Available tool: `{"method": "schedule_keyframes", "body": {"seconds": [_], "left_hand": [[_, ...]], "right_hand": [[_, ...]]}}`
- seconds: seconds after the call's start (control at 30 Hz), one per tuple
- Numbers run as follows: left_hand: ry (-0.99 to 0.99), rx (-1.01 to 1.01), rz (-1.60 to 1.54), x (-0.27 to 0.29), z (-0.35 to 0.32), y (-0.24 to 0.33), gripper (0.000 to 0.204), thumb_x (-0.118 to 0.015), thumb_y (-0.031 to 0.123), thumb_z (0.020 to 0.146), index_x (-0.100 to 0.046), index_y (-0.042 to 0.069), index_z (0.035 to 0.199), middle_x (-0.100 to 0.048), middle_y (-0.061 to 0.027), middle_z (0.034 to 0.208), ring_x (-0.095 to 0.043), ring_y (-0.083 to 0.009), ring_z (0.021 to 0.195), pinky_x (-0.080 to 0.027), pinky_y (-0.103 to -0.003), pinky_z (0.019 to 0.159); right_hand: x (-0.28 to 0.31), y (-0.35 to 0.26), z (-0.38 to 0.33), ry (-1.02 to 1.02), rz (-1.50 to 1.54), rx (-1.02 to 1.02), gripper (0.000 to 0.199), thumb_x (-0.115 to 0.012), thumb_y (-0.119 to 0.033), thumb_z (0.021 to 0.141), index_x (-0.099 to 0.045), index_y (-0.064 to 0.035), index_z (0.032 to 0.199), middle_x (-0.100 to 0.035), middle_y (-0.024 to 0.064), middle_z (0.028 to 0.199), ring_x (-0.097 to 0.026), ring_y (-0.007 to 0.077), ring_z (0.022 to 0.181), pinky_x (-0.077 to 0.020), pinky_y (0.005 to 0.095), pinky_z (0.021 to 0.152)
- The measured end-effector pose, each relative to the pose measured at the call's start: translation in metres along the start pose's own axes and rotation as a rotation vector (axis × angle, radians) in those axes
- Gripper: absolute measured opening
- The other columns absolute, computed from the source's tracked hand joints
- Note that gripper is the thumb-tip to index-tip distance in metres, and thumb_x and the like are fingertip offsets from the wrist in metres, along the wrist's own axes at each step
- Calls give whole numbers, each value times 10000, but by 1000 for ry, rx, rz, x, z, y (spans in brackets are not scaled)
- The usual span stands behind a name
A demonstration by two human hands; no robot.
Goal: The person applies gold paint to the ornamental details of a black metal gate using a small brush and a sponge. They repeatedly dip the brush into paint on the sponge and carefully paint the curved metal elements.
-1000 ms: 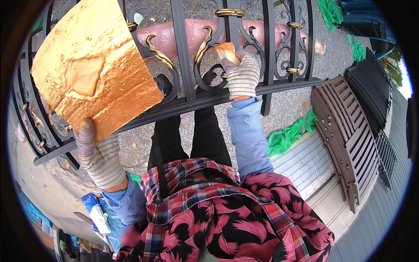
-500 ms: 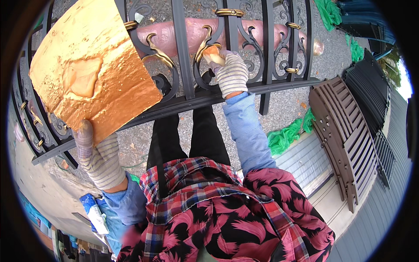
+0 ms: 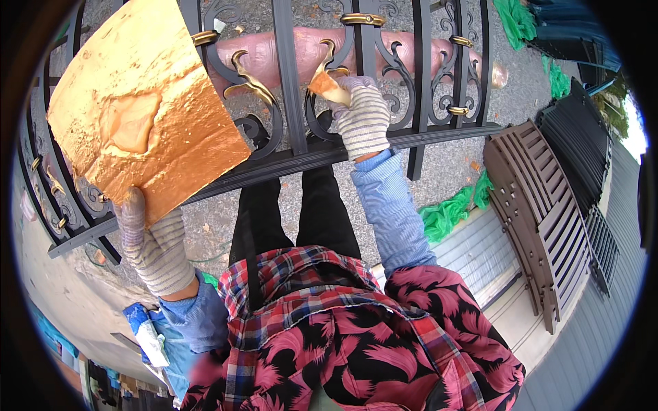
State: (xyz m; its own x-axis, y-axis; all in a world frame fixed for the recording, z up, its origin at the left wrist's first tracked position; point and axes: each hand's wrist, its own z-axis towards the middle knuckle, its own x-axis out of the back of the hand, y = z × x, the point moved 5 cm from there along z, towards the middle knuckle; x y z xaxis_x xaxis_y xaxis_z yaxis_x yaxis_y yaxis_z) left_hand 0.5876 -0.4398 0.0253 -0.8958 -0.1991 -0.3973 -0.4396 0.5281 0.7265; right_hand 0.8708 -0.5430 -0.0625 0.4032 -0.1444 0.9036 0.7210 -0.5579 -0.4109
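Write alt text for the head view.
A gloved right hand presses a small gold-stained pad to a scroll on a black iron gate. The gloved left hand holds a board smeared with gold paint.

- Gold-coated board (image 3: 140, 113): its top edge is cut off at twelve o'clock; the lower corner is covered by the left hand (image 3: 154, 246) thumb.
- Iron railing (image 3: 384, 89): scrollwork behind the board is hidden; the upper bars run out of view.
- Small sponge (image 3: 327, 85) in the right hand (image 3: 363, 116): mostly concealed by gloved fingers (its shape cannot be judged).
- Blue packet (image 3: 147, 335) at seven o'clock: blurred, kind uncertain.
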Motion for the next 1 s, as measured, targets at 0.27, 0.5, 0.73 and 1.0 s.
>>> {"method": "schedule_keyframes", "body": {"seconds": [0.27, 0.5, 0.73, 1.0], "left_hand": [[9, 16, -11, 4, 3, -2, 524, -619, 156, 759, -399, 25, 1215, -463, -110, 1192, -443, -214, 1103, -315, -355, 976], [18, 24, -21, 2, 2, -2, 529, -615, 161, 762, -395, 19, 1221, -461, -114, 1196, -439, -218, 1110, -314, -361, 978], [21, 22, -19, 3, 2, -5, 538, -616, 164, 761, -392, 25, 1230, -441, -114, 1221, -427, -226, 1124, -310, -368, 981], [6, 17, -17, 1, 0, -4, 534, -624, 169, 759, -398, 27, 1222, -455, -106, 1204, -428, -216, 1121, -307, -358, 981]], "right_hand": [[10, 28, 1, 145, -30, -127, 309, -690, -108, 609, -582, -60, 894, -565, 148, 871, -552, 322, 807, -455, 393, 705], [9, 22, 9, 42, -40, -91, 278, -687, -122, 617, -590, -58, 870, -571, 153, 845, -554, 319, 808, -452, 384, 724], [4, 22, 9, 6, -107, -18, 297, -698, -157, 618, -597, -71, 884, -569, 137, 853, -557, 312, 778, -455, 388, 708], [-11, 4, 16, -144, -151, 18, 305, -681, -147, 632, -601, -82, 919, -564, 126, 915, -567, 297, 822, -467, 367, 718]]}}
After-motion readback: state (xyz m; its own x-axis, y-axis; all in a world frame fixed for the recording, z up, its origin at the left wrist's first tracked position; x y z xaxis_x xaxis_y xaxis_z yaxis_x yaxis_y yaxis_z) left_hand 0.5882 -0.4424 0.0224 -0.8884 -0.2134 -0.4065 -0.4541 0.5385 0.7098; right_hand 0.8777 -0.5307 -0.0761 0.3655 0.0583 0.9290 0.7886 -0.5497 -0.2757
